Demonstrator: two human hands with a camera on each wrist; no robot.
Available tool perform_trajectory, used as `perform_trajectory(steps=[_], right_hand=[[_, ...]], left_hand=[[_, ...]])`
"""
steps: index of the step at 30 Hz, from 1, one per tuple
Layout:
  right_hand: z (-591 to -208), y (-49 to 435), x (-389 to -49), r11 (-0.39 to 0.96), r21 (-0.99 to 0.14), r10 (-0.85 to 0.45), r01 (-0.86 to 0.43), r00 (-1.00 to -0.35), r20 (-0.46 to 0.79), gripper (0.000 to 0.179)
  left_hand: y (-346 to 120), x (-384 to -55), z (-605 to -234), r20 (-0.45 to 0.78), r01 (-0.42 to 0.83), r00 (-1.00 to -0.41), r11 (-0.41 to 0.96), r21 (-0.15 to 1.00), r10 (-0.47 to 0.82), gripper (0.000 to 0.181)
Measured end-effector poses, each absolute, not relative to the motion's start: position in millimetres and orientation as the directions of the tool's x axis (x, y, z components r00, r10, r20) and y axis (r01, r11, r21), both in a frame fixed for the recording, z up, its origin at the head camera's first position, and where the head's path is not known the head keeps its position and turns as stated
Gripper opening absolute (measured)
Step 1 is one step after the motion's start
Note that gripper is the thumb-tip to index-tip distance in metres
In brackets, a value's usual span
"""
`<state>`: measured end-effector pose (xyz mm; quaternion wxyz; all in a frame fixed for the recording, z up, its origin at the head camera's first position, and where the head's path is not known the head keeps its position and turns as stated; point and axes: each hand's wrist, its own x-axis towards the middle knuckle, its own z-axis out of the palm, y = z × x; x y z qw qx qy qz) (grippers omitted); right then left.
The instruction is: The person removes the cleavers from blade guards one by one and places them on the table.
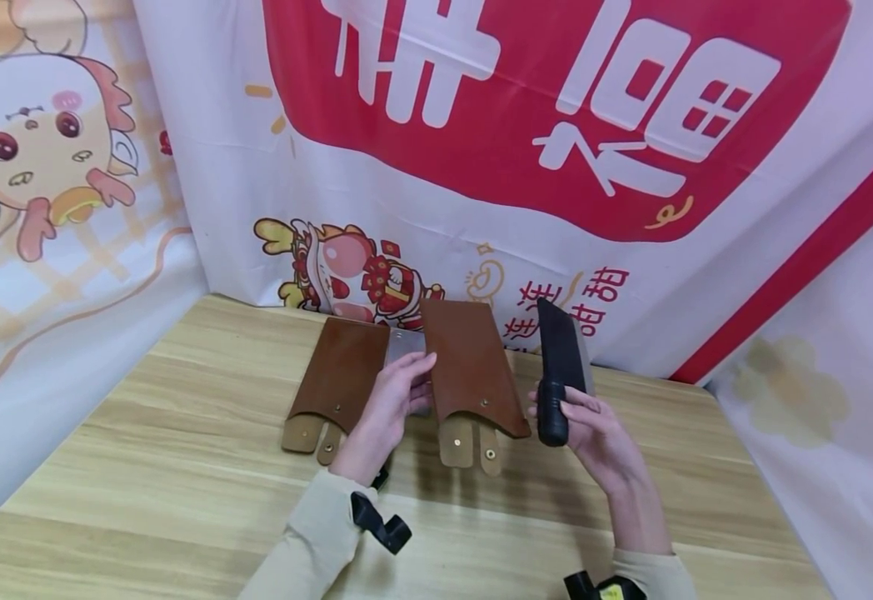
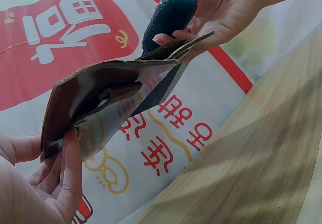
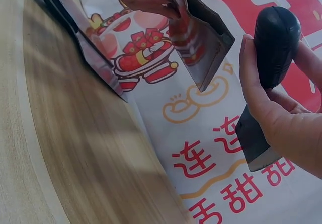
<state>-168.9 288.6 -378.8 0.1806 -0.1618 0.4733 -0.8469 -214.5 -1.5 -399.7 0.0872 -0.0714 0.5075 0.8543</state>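
Observation:
A brown leather knife sheath (image 1: 466,354) is held up off the table by my left hand (image 1: 390,400), which pinches its left edge between thumb and fingers. Its two tan snap tabs hang at the lower end, and the left wrist view looks into the sheath's dark inside (image 2: 90,90). To the right of it, my right hand (image 1: 597,433) grips the black handle (image 1: 552,417) of a cleaver. The cleaver's dark blade (image 1: 560,342) points up and away, outside the sheath and apart from it.
A second brown sheath (image 1: 350,358) lies on the wooden table (image 1: 144,483) at the left. Beside it, partly behind my left hand, is another knife (image 3: 95,60) with a black handle. Printed cloth (image 1: 219,167) hangs behind the table.

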Motion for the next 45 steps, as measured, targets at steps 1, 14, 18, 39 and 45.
perform_trajectory(steps=[1,14,18,39,45], right_hand=[[-379,289,-169,-0.485,-0.861,-0.457,0.151,-0.884,0.102,0.038],[-380,293,-171,-0.369,-0.916,-0.415,0.16,-0.91,0.009,0.033],[-381,293,-171,-0.334,-0.929,-0.409,0.161,-0.913,-0.011,0.032],[-395,304,-176,-0.263,-0.936,-0.42,0.235,-0.901,-0.108,0.029],[-399,305,-178,-0.238,-0.944,-0.441,0.23,-0.891,-0.106,0.029]], left_hand=[[-1,-215,-400,-0.218,-0.228,-0.973,-0.468,0.854,0.075,0.016],[7,-216,-406,-0.238,-0.245,-0.968,-0.444,0.862,0.072,0.017],[11,-216,-410,-0.235,-0.239,-0.97,-0.428,0.871,0.063,0.015],[26,-211,-432,-0.253,-0.268,-0.963,-0.32,0.909,0.088,0.03],[27,-211,-437,-0.237,-0.257,-0.966,-0.315,0.914,0.1,0.03]])
